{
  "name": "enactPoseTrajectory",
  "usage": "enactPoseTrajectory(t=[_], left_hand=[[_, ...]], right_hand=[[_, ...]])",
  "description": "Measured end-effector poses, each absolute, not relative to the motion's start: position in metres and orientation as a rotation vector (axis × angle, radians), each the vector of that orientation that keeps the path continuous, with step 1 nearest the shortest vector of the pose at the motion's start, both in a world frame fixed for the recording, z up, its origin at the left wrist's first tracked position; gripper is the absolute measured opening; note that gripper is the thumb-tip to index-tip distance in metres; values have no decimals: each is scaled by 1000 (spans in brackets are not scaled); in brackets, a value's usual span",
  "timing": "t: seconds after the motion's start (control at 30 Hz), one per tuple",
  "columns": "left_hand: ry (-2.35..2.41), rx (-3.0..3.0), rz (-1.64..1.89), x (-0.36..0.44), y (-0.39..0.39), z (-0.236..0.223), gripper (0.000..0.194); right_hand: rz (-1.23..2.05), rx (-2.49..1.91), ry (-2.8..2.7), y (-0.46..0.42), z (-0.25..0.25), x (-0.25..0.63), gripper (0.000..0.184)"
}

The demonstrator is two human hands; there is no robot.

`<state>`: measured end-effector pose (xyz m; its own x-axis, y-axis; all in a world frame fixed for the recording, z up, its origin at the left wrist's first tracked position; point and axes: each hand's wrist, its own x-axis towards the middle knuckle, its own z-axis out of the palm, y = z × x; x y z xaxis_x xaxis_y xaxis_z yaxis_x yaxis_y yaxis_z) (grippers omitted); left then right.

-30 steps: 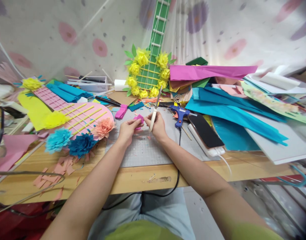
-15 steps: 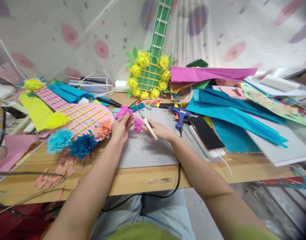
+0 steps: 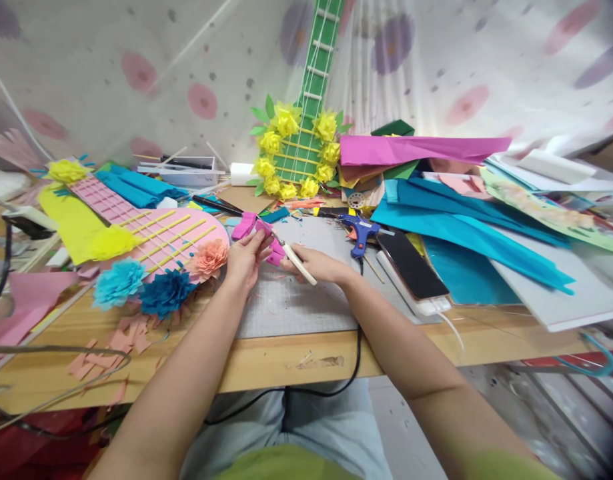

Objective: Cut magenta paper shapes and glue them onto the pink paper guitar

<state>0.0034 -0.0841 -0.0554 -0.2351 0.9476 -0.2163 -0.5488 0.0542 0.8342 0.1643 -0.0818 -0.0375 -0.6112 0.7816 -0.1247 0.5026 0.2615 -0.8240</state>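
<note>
My left hand [image 3: 246, 259] pinches a magenta piece of crepe paper [image 3: 243, 227] above the grey cutting mat [image 3: 296, 313]. My right hand [image 3: 316, 262] is closed on scissors [image 3: 297, 261] with white handles, and their blades reach to the paper at my left fingertips. Another magenta paper piece [image 3: 277, 253] shows between the two hands, partly covered by them. To the left of my left hand lies a pink paper guitar [image 3: 171, 233] carrying a salmon paper flower [image 3: 209, 259] and a dark blue paper flower [image 3: 167, 292].
A green paper guitar [image 3: 306, 143] with yellow flowers leans at the back. Right of the mat lie a blue glue gun [image 3: 359, 232], a phone [image 3: 412, 263] and teal paper sheets [image 3: 466, 230]. A black cord [image 3: 359, 353] hangs over the table edge. Salmon scraps [image 3: 103, 350] lie front left.
The scissors have moved left and up, so their blades now meet the magenta paper in my left hand. My left hand has stayed nearly in place.
</note>
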Motion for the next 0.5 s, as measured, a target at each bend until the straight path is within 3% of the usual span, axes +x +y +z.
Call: enactPoseTrajectory(t=[0.5], left_hand=[[1074, 593, 1449, 3, -88, -51, 15]], right_hand=[[1495, -1019, -2263, -79, -34, 171, 34]])
